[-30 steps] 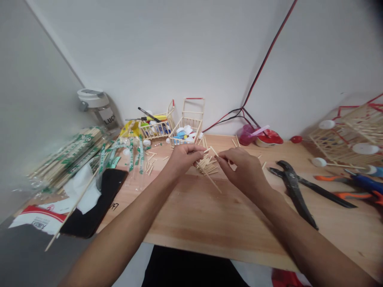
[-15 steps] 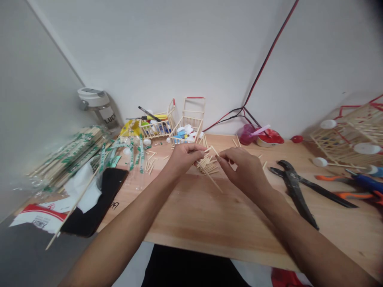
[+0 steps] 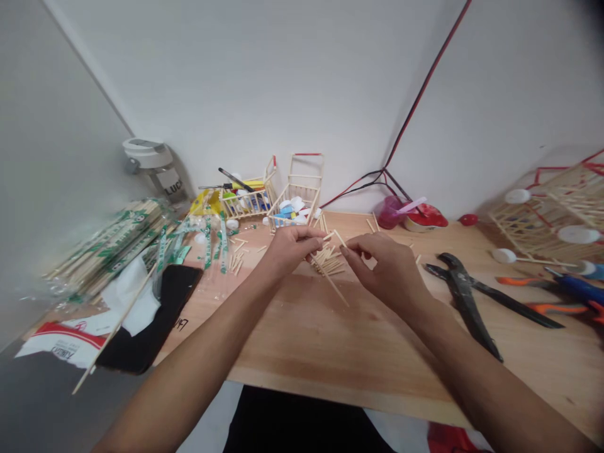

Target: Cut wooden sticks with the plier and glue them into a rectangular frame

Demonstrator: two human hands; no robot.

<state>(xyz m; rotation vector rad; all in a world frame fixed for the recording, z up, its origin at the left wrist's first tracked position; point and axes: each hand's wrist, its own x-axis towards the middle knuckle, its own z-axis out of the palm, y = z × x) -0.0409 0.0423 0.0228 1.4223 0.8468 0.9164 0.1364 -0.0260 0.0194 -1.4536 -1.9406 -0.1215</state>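
Over the middle of the table, my left hand (image 3: 295,248) is closed, pinching a thin wooden stick (image 3: 333,284) that slants down toward me. A short light piece also shows at its fingertips. Facing it, my right hand (image 3: 382,258) pinches a short wooden stick piece (image 3: 339,238) between thumb and fingers. The upper end of that piece comes close to the left fingertips; whether they touch I cannot tell. Behind and below the hands lies a pile of short cut sticks (image 3: 333,263), partly covered by the left hand.
Small stick-built carts (image 3: 302,189) filled with plastic bits stand by the wall. Wrapped sticks (image 3: 117,245), a black phone (image 3: 136,340) and a lidded jar (image 3: 155,167) are at left. Black pliers (image 3: 465,296), a red-filled bowl (image 3: 427,217) and a larger stick structure (image 3: 552,207) are at right.
The lower end of the slanting stick in my left hand has shifted slightly left and toward me. The short piece in my right hand has moved very slightly right. Both hands keep their grip.
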